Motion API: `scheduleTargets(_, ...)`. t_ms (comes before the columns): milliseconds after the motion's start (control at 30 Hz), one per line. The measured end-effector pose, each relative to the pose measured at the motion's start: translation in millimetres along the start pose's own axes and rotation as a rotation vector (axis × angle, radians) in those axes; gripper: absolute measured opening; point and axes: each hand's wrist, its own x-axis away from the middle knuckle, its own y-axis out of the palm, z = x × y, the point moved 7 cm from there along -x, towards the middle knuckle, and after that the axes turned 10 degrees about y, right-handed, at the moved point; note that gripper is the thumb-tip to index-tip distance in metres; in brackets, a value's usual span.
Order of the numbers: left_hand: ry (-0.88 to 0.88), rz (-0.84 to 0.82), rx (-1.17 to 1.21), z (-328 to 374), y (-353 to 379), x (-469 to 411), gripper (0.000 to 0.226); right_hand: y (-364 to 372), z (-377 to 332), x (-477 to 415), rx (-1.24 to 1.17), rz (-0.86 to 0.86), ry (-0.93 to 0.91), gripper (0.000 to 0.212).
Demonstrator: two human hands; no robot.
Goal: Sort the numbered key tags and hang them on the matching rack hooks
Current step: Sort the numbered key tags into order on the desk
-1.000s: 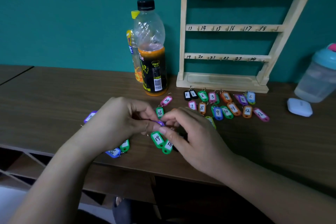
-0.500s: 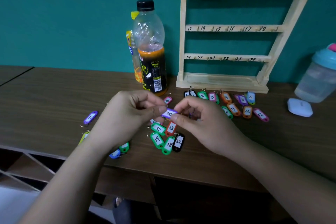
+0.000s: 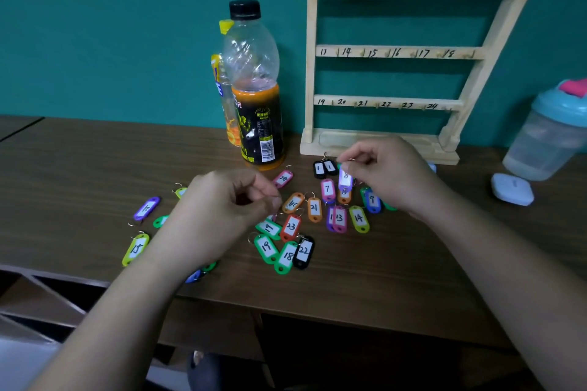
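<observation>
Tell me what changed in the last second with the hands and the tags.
The left hand let go of the purple 8 tag; the right hand now pinches its ring alone and carried it right, toward the rack. Bottle, rack and the other tags stayed put.

Teal wall (image 3: 111, 41), dark brown wood-grain table (image 3: 79, 174), pale wooden rack (image 3: 397, 52) — black numerals, black-capped orange bottle (image 3: 257, 98)
</observation>
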Motion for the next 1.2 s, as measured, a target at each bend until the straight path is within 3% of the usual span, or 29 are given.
scheduleTargets(367, -0.066, 0.07, -0.044, -26, -26, 3, 0.01, 11, 14, -3, 0.158, 0.037, 0.067, 0.008)
scheduleTargets(700, -0.142, 0.096, -0.062, -50, -53, 15, 0.005, 22, -35, 29, 0.191, 0.135, -0.199, 0.004)
scheduleTargets(967, -0.26, -0.084, -0.199, -79, -63, 28, 0.009, 70, -69, 66, 0.119, 0.014, -0.373, 0.008)
scheduleTargets(1100, -0.309, -0.233, -0.226, -91, -59, 37, 0.023, 94, -80, 77, 0.094, -0.032, -0.438, 0.008)
scheduleTargets(1200, -0.298, -0.239, -0.244, -91, -60, 40, 0.029, 109, -89, 86, 0.085, -0.079, -0.468, 0.007)
